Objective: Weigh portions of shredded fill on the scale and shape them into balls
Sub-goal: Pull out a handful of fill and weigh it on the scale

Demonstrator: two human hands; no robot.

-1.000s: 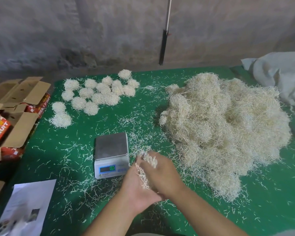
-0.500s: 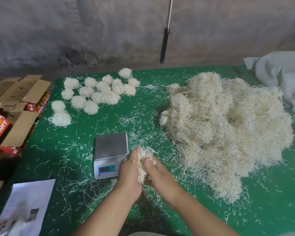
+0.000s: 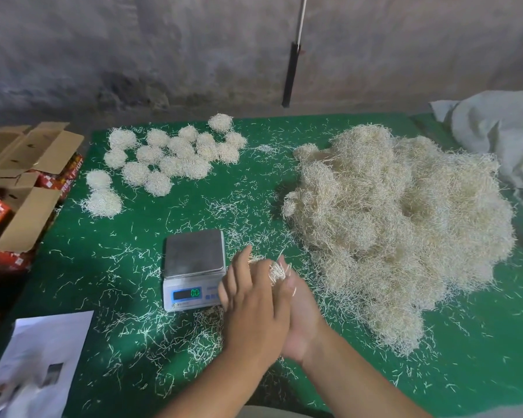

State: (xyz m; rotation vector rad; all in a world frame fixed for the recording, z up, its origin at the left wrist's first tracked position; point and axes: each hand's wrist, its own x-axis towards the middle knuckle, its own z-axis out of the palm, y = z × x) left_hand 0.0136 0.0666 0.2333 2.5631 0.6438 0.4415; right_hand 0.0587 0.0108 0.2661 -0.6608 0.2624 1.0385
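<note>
The green desk (image 3: 480, 372) runs from the wall at the back to the bottom of the view; its left edge meets open cardboard boxes (image 3: 27, 182), and a pale cloth (image 3: 501, 137) covers its far right corner. Bare green shows between the pile and the balls, and at the near right. The big pile of shredded fill (image 3: 405, 224) is pale, stringy and loose, filling the right half. The finished balls (image 3: 169, 158) sit clustered at the far left, fluffy and roundish. A sheet of paper (image 3: 37, 363) lies at the near left corner. The scale (image 3: 194, 267), plate bare, reads zero. Just right of it, the left hand (image 3: 254, 306) lies flat over the right hand (image 3: 299, 315), fingers straight, pressing a small portion of fill (image 3: 277, 271) between the palms. Half a second ago the palms were upright with the portion higher between them; now the left hand has slid forward across the right.
</note>
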